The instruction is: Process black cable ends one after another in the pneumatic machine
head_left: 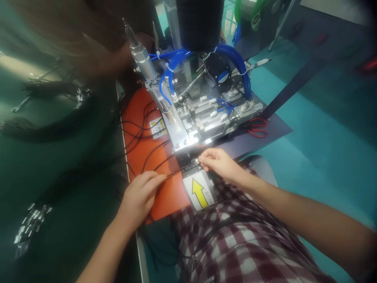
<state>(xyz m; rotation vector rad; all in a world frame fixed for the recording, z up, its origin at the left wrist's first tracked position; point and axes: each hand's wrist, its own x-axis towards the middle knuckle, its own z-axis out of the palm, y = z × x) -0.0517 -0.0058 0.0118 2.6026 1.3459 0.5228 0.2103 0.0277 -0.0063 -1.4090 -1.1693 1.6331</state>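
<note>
My right hand [216, 162] is closed in a pinch on a small metal connector [195, 161] at the front edge of the metal machine [206, 118]. A thin black cable [176, 171] runs left from there to my left hand [144, 192], whose fingers are pressed together on it above the orange board [167, 196]. Just below my right hand lies a white plate with a yellow arrow [199, 192] pointing toward the machine.
Several black cables [138, 135] cross the orange board. Bundles of cables with metal ends [33, 224] lie on the dark green surface at left. Blue hoses [235, 53] arch over the machine. Red-handled scissors [259, 129] lie to its right. Another person's arm [118, 59] is blurred behind.
</note>
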